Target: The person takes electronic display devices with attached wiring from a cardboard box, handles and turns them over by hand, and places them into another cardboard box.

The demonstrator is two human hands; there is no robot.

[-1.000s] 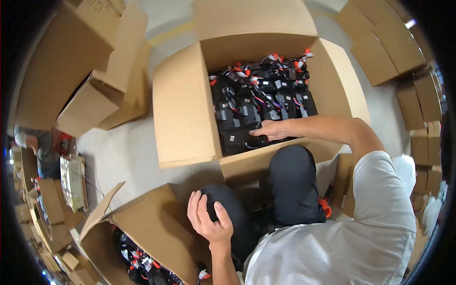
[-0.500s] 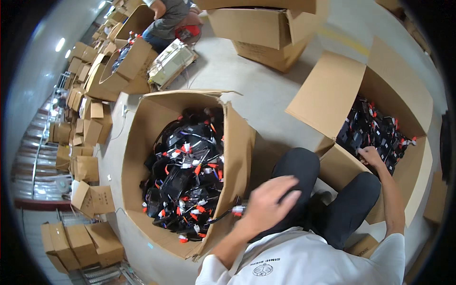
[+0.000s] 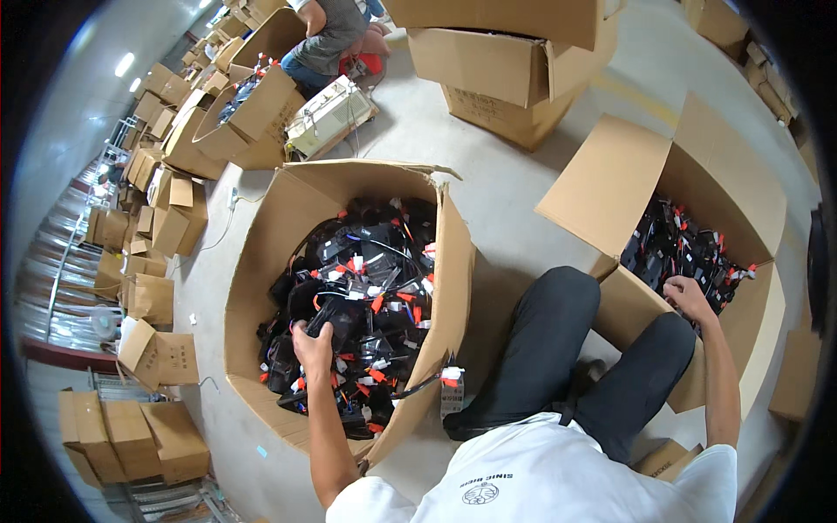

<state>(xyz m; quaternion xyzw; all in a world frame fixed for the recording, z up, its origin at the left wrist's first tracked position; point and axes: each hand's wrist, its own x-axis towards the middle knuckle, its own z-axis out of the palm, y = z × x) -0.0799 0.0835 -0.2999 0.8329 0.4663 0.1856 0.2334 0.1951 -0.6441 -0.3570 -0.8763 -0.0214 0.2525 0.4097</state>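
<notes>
My left hand (image 3: 314,350) reaches into the large open carton (image 3: 453,279) on the left, with thumb and fingers round a flat black plastic module (image 3: 342,319). Beneath it lies a heap of similar black modules (image 3: 384,248) with thin wires and red and white plug connectors. One wire with a white and red connector (image 3: 451,374) hangs over the carton's near right edge. At the right, my right hand (image 3: 689,298) is closed just inside the near wall of a second open carton (image 3: 632,305), against more black modules (image 3: 676,248). What its fingers hold is hidden.
My knees (image 3: 558,314) are between the two cartons. Stacked cartons (image 3: 497,65) stand ahead, and a pale machine (image 3: 331,118) sits on the floor near another person (image 3: 336,39). Many more cartons (image 3: 144,440) line the left side.
My left hand has moved left from above my lap into the left carton and closed on a black module. My right hand stays at the right carton.
</notes>
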